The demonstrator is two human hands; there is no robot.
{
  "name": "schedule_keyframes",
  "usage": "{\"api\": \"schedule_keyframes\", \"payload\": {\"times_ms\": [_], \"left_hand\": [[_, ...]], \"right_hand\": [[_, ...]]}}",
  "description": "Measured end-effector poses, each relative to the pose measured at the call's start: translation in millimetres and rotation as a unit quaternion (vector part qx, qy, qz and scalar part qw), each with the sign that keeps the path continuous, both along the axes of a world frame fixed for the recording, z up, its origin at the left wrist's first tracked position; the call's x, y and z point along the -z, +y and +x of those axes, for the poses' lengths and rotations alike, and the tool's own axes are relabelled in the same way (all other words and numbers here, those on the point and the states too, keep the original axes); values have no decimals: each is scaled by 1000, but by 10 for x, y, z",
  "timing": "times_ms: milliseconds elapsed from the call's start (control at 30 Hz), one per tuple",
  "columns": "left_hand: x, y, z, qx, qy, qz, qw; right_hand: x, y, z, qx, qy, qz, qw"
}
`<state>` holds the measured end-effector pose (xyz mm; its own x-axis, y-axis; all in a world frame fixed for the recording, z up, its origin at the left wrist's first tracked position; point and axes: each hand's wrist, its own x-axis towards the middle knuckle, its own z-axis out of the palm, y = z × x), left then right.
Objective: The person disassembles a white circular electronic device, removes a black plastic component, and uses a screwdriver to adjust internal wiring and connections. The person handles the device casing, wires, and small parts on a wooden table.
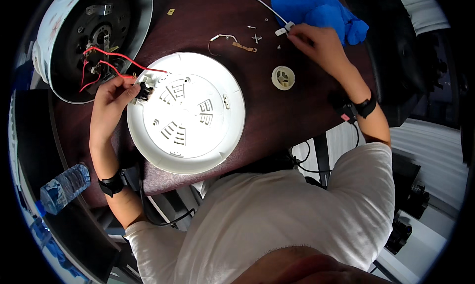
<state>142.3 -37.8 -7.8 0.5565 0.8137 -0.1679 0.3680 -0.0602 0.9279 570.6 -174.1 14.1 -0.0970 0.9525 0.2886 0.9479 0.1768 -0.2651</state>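
Note:
My left hand (110, 98) pinches a small black-and-white electrical part (144, 92) over the left rim of a round white plastic base (213, 140). The base lies on the table with its slotted inner side up. Red wires (116, 55) run from that area into an open, dark-lined metal appliance body (64, 51) tipped at the far left. At the far right, the fingers of my right hand (319, 46) close on the pale handle of a screwdriver (289, 25). Its thin shaft points away to the far left.
Near the screwdriver lie a small round cream cap (283, 78), a white lead (222, 36), a copper-coloured strip (245, 47) and several screws. A blue cloth (316, 14) is behind. A yellow metal piece (170, 11) lies far off. A water bottle (67, 187) stands at the left edge.

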Motion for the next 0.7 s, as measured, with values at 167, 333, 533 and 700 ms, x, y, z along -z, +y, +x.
{"api": "schedule_keyframes", "payload": {"times_ms": [167,333,533,700], "left_hand": [[10,-35,71,0,-11,-2,1000],[-6,-66,90,-1,-9,1,1000],[-54,-100,138,7,-13,-18,1000],[-91,-214,243,-6,-24,-61,998]], "right_hand": [[-154,-179,-341,-114,88,101,984],[-262,-221,-603,-228,49,181,955],[-326,-160,-815,-251,69,220,940],[-286,-85,-1144,-189,150,47,969]]}}
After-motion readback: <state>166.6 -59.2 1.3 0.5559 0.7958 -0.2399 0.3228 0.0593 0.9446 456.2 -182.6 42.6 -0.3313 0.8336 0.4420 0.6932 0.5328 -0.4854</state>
